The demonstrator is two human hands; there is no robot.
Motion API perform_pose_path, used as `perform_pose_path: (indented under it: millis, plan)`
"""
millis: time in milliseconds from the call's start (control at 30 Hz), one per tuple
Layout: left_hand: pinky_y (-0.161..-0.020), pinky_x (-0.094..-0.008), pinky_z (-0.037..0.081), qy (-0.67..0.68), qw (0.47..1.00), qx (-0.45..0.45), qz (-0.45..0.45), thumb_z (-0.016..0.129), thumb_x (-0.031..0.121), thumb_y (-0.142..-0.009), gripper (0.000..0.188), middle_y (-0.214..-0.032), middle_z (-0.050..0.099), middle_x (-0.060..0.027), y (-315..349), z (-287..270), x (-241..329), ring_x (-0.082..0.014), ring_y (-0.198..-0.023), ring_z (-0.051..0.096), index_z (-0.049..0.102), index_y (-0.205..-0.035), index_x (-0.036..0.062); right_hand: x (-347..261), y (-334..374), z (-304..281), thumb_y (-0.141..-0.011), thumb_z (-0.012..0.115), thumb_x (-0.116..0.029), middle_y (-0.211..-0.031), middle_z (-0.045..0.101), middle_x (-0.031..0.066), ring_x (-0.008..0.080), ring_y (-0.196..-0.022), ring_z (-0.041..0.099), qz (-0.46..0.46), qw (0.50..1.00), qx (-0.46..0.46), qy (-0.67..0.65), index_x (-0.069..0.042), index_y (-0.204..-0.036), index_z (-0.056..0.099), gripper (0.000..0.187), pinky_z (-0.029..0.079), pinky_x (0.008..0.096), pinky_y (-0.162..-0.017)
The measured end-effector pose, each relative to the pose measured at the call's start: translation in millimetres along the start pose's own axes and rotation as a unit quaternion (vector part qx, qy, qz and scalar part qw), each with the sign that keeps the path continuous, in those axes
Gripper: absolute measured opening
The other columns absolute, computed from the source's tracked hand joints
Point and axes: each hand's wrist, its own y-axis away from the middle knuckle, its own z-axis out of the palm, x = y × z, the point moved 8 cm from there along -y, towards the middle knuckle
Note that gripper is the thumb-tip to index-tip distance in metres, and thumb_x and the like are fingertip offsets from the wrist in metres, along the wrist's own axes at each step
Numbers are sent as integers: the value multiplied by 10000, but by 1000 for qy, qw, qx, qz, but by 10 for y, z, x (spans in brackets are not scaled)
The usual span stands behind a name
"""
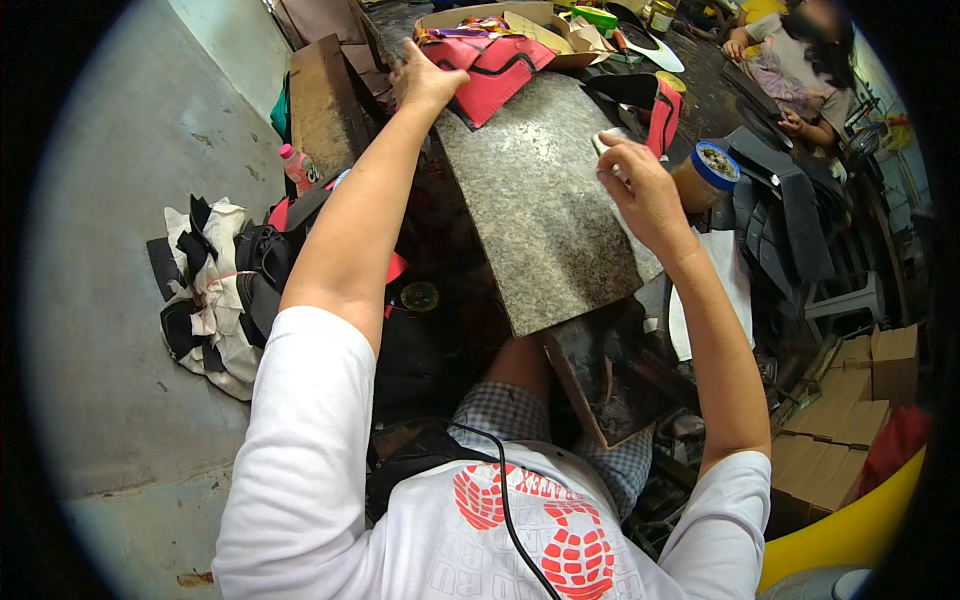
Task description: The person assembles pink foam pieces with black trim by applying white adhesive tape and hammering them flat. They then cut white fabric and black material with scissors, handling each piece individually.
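My left hand (pixel 428 82) reaches to the far left end of a speckled grey stone slab (pixel 540 200). Its fingers are spread, with the thumb over the edge of a red piece with black trim (pixel 495 72); whether it touches the piece I cannot tell. Above the slab's right side, my right hand (pixel 640 185) is closed, its fingers curled together. A small pale thing (pixel 601 143) shows at its fingertips, too small to name. Just beyond that hand lies another red and black piece (pixel 662 115). A blue-rimmed jar (pixel 712 168) stands close to the right wrist.
A cardboard box (pixel 480 18) sits at the back. Stacked black pieces (pixel 790 200) lie on the right, with brown cartons (pixel 840 430) below. At left are a pink-capped bottle (pixel 298 168) and a cloth bundle (pixel 210 300) by the wall. Another person (pixel 800 70) sits at far right.
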Motion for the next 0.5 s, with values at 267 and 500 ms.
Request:
perform_pose_path:
  millis: [267,500]
  plan:
    - [-1030,-394,431,306,911,180,209,855,308,-704,895,-1273,529,-223,560,-857,587,-307,-1172,551,372,-1361,-60,96,7,-233,-914,651,-49,-1293,610,127,142,-1136,584,129,947,86,-280,-37,-1000,615,95,477,286,-899]
    - [-991,-414,462,168,933,-27,317,863,234,-650,727,-1208,583,-168,1739,-998,880,-328,-1127,575,521,-1271,72,-293,380,-699,-904,667,-66,-1389,558,119,190,-1270,514,140,862,138,-467,-104,-1026,650,129,377,344,-1080]
